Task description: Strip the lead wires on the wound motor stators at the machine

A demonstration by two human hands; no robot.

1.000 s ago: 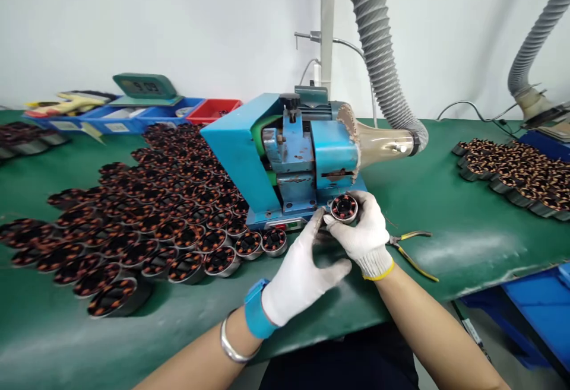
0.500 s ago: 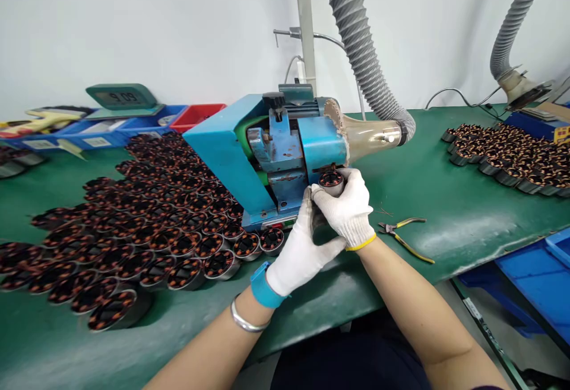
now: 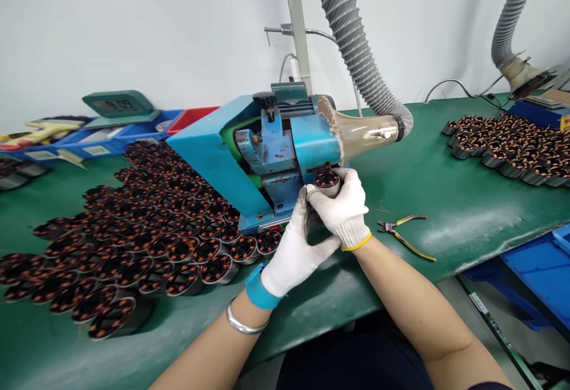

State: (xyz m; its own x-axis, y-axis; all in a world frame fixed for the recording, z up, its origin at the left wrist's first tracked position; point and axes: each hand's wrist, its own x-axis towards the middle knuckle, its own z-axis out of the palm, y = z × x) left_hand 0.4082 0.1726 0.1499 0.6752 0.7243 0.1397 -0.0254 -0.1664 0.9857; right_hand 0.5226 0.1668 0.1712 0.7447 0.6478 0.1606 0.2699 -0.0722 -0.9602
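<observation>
A round metal motor part with a dark, copper-dotted inside is held upright at the front of a blue machine. My right hand, in a white glove with a yellow cuff, wraps round the part's right and near sides. On the left, my left hand, gloved in white with a blue wristband, has its fingertips up by the part's lower left side, against the right hand's fingers. Its thumb stretches toward the right wrist, apart from the fingers. The left fingertips' contact with the part is partly hidden.
Many similar parts crowd the green table on the left. Pliers lie right of my hands. A clear funnel joins a grey hose. More parts stand far right, near a blue bin.
The view has shifted slightly, so the machine and hands appear a little further left. Both hands keep nearly the same pose round the part.
</observation>
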